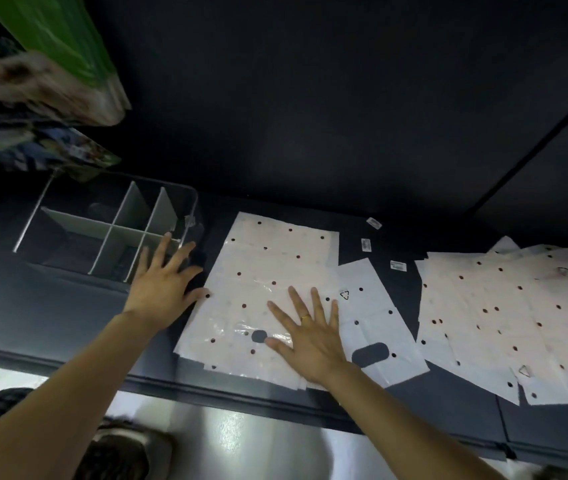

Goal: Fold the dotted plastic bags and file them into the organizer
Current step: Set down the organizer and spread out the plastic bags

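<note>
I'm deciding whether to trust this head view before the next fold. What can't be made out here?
- Bag count: the bags under the right hand and in the right pile overlap.
- Right pile's far side: cut off by the frame edge.
- Small labels on the dark table: print too small.
- Organizer near compartments: partly hidden by the left hand.
- Upper-left items: motion-blurred.

Head-worn camera looks steeply down, close over the counter [68, 306].

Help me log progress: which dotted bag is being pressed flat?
The middle bag, under the right hand; the pile at right lies untouched.
</note>
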`<state>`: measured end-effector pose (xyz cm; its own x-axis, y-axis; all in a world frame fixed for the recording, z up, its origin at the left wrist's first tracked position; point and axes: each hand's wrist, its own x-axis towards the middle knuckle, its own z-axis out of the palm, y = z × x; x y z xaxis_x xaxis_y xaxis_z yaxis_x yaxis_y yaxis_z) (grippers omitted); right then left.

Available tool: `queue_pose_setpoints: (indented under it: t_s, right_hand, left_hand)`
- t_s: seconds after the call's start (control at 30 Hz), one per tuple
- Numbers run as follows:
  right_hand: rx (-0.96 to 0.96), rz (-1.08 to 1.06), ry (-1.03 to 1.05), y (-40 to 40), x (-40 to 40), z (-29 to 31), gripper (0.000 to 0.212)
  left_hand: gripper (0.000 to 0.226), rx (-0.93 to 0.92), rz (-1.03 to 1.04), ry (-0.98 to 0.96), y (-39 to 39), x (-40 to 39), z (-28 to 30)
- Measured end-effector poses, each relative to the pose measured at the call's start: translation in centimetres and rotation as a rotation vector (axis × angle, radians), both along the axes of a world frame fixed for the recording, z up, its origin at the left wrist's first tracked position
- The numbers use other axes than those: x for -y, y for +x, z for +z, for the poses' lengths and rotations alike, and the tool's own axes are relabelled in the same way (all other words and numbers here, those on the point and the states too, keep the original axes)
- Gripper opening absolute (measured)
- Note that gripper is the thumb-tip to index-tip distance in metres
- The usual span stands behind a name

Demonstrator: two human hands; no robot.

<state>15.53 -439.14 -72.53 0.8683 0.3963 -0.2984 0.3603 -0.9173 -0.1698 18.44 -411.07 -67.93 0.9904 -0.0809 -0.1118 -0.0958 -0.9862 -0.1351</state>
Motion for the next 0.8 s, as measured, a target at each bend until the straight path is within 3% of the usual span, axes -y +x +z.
queue_pose_setpoints:
  t_s: [0.13,0.2,0.27,0.4,0.53,0.63,0.73,0.8]
  right_hand:
    - [0.108,-0.145,0.175,0.0,1.4,1.2,0.059]
    - [0.16,-0.216,0.128,-0.6,4.4,1.3,0.055]
    - [0.072,-0.263,0.003,-1.4,7.4,1.2,0.054]
    - [-0.033,-0.328,-0.063,-1.4,9.8,1.2,0.054]
    - [-0.086,-0.44,0.069,1.0,10.0,2.1,0.054]
    - [0.107,-0.517,0.36,1.5,13.3,3.2,0.045]
    - [0.345,-0.655,0.379,0.3,19.9,3.4,0.041]
    - [0.368,-0.859,0.377,-0.8,24.6,3.0,0.047]
  left_hand:
    - [0.046,0.117,-0.03,-0.095,-0.8,3.6,0.1]
    - [0.053,0.058,-0.091,-0.233,-1.5,6.4,-0.5]
    - [0.061,-0.108,-0.118,-0.343,-2.9,9.4,-1.7]
    - [0.083,-0.294,-0.157,-0.176,-6.3,14.0,-4.1]
    - [0.078,-0.331,-0.038,-0.176,-7.1,13.9,-4.5]
    - [0.081,-0.324,-0.005,-0.193,-6.8,12.3,-4.5]
    - [0.09,-0.281,0.002,-0.242,-6.8,12.7,-3.5]
    - [0.086,-0.237,-0.031,-0.294,-7.0,13.8,-2.4]
